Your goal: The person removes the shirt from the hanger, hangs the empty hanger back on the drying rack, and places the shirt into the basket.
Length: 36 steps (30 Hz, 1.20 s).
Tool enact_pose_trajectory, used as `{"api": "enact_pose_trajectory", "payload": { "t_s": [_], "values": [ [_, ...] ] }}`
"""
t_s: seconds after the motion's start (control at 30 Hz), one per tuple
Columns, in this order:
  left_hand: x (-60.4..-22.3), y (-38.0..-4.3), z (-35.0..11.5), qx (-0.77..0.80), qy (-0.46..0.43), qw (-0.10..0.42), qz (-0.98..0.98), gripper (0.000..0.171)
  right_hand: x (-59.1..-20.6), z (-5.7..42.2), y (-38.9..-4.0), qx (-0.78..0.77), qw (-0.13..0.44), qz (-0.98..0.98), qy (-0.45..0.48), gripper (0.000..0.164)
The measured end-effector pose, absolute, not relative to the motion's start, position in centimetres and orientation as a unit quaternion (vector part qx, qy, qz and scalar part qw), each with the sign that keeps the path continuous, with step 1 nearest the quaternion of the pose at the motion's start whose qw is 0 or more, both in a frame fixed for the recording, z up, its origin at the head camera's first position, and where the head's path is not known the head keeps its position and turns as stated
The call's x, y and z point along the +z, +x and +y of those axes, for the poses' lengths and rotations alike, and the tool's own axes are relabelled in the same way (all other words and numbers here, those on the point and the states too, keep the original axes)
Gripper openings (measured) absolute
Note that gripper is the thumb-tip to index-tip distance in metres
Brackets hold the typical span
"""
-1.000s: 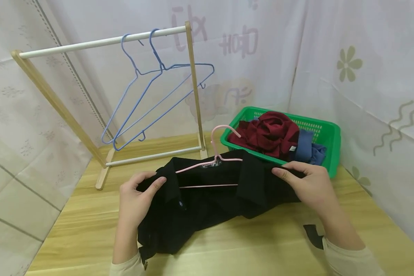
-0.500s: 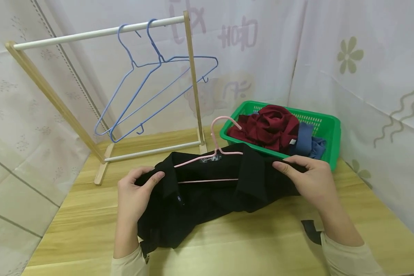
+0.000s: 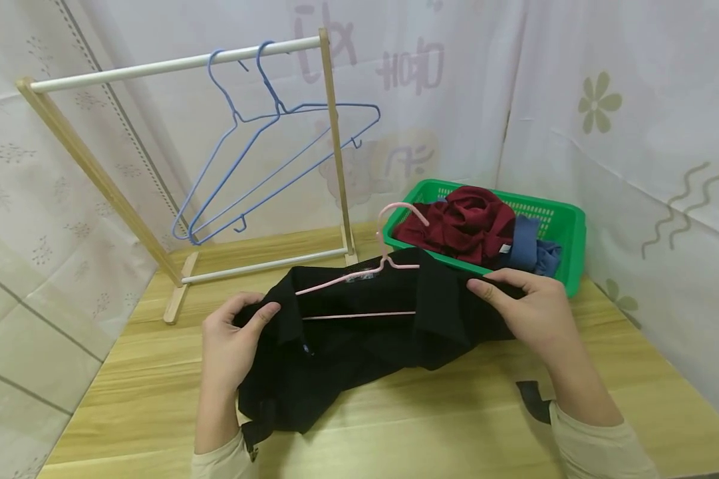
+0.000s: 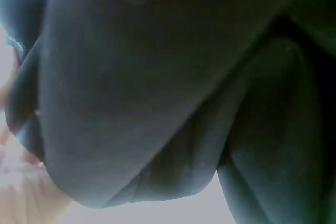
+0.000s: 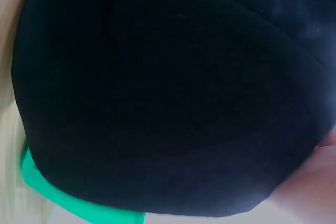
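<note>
A black collared shirt [image 3: 359,352] is spread between both hands, with a pink hanger [image 3: 384,261] inside its neck. The hanger's hook sticks up out of the collar and tilts right; its lower bar crosses the neck opening, and its ends are hidden under the cloth. My left hand [image 3: 235,336] pinches the left shoulder between thumb and fingers, while my right hand [image 3: 529,316] pinches the right shoulder the same way. Dark cloth [image 4: 131,87] fills most of the left wrist view. Black fabric [image 5: 168,103] likewise covers the right wrist view.
A rack [image 3: 173,64] with wooden sides and a white rail stands at the back left, two blue hangers [image 3: 237,159] on it. Behind the right hand is a green basket [image 3: 565,233] holding a dark red garment [image 3: 473,223] and blue cloth [image 3: 525,243]. Patterned curtains surround the wooden table [image 3: 431,426].
The pink hanger's hook has shifted slightly right and leans more to the right. Both hands keep their pinch on the shirt's shoulders. The head view moves slightly.
</note>
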<state>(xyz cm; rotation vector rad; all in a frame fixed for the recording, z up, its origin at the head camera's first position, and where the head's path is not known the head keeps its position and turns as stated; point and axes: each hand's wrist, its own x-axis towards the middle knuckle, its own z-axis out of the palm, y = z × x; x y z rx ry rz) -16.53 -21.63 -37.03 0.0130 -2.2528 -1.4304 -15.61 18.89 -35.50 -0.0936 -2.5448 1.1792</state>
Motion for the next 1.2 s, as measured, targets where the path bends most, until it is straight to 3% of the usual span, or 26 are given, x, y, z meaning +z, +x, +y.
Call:
{"api": "enact_pose_trajectory", "payload": {
  "t_s": [0.5, 0.63, 0.73, 0.83, 1.0, 1.2],
  "values": [
    [-37.4, -16.2, -22.1, -0.555, -0.010, 0.187, -0.811, 0.014, -35.2, 16.4, -16.0, 0.431, 0.157, -0.889, 0.005, 0.037],
    [-37.2, -16.1, -22.5, -0.580, -0.015, 0.209, -0.787, 0.015, -35.3, 16.5, -15.9, 0.430, 0.238, -0.867, 0.087, 0.022],
    [-37.1, -15.9, -22.8, -0.599, -0.016, 0.215, -0.771, 0.016, -35.5, 17.0, -16.3, 0.414, 0.313, -0.843, 0.142, 0.026],
    [-37.1, -15.9, -23.1, -0.617, -0.015, 0.222, -0.755, 0.017, -35.9, 17.6, -16.7, 0.391, 0.343, -0.840, 0.155, 0.025],
    [-36.9, -16.1, -23.3, -0.639, -0.016, 0.239, -0.731, 0.016, -36.9, 19.1, -17.1, 0.375, 0.340, -0.853, 0.127, 0.019],
    [-36.6, -16.2, -23.5, -0.680, -0.012, 0.250, -0.689, 0.020, -37.5, 20.6, -17.4, 0.356, 0.288, -0.887, 0.057, 0.027]
  ]
}}
